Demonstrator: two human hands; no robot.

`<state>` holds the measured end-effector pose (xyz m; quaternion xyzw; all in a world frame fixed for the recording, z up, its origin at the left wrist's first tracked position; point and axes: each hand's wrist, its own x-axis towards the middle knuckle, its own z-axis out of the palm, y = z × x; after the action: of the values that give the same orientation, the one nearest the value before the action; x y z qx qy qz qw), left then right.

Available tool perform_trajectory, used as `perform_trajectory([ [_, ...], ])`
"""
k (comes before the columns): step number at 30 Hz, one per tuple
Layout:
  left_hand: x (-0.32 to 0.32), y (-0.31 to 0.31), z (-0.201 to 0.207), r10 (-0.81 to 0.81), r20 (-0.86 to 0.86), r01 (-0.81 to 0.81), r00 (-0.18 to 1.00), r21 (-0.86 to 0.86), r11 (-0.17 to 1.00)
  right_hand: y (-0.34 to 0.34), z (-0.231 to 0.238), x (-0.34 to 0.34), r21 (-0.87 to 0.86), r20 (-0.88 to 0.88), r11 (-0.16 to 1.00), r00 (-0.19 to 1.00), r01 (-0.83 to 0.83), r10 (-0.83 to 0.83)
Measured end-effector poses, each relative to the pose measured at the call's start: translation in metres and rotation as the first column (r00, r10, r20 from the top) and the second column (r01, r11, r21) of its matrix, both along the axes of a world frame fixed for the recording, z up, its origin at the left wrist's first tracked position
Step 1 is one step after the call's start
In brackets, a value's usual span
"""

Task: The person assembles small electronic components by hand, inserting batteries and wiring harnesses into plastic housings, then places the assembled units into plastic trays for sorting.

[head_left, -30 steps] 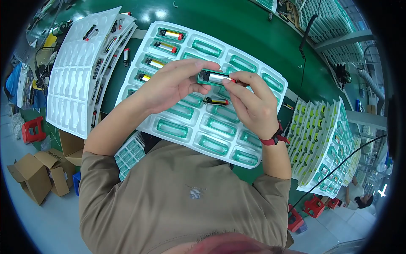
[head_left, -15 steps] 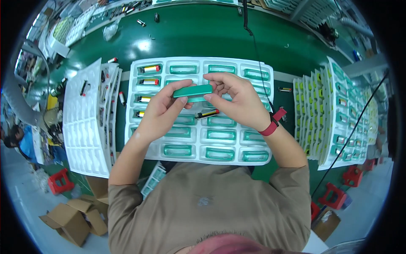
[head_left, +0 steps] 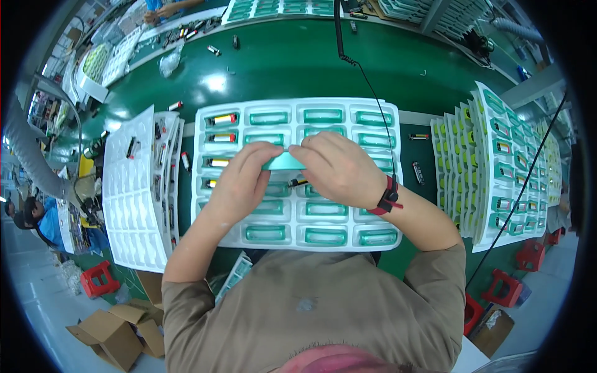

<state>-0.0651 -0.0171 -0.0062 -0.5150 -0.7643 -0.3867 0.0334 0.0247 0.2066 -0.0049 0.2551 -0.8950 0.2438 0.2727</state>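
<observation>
Between my two hands is a green oblong plastic case [head_left: 284, 163], held level above a white tray [head_left: 292, 239]. My left hand [head_left: 244, 180] grips its left end, and my right hand [head_left: 336, 169] presses fingers onto its right end. Green open shells [head_left: 325, 235] sit in many of the tray's pockets. Along the left column lie yellow-and-black parts with red ends [head_left: 222, 119]. A similar dark-and-yellow part [head_left: 299, 183] rests on the tray, partly covered by my right hand. A red-and-black strap [head_left: 387, 200] with a cord circles my right wrist.
Stacked white trays lean at left [head_left: 134, 205] and right [head_left: 480, 186]. A black coiled cable [head_left: 348, 59] hangs across the green bench [head_left: 280, 62]. Loose parts lie beside the tray, including a dark cylinder [head_left: 418, 173]. Another person's hand [head_left: 165, 11] shows at the far left.
My hands have closed in on the green case, and my right fingers now lie over its end. The case sits lower in view and shows less of its surface.
</observation>
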Motion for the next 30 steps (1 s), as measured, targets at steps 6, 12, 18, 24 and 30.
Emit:
perform_trajectory([
  [6, 0.007, -0.034, 0.024, -0.012, -0.013, 0.009, 1.0, -0.199, 0.98, 0.008, 0.012, 0.024, -0.291, 0.346, 0.946, 0.906, -0.145, 0.245],
  [12, 0.009, -0.159, 0.001, 0.221, 0.362, -0.039, 0.906, -0.447, 0.894, 0.144, -0.008, 0.031, 0.07, 0.235, 0.825, 0.795, 0.561, -0.56],
  [18, 0.025, -0.174, -0.023, 0.472, 0.346, -0.264, 0.811, -0.503, 0.823, 0.242, -0.14, 0.03, 0.626, 0.364, 0.55, 0.416, 0.552, -0.833],
  [24, 0.005, -0.158, -0.004, 0.281, 0.401, -0.109, 0.872, -0.401, 0.909, 0.25, -0.126, 0.053, 0.513, 0.364, 0.596, 0.472, 0.617, -0.803],
  [30, -0.027, -0.108, 0.014, 0.244, 0.295, -0.193, 0.924, -0.19, 0.963, 0.18, -0.054, 0.03, -0.326, 0.484, 0.622, 0.691, 0.712, -0.537],
])
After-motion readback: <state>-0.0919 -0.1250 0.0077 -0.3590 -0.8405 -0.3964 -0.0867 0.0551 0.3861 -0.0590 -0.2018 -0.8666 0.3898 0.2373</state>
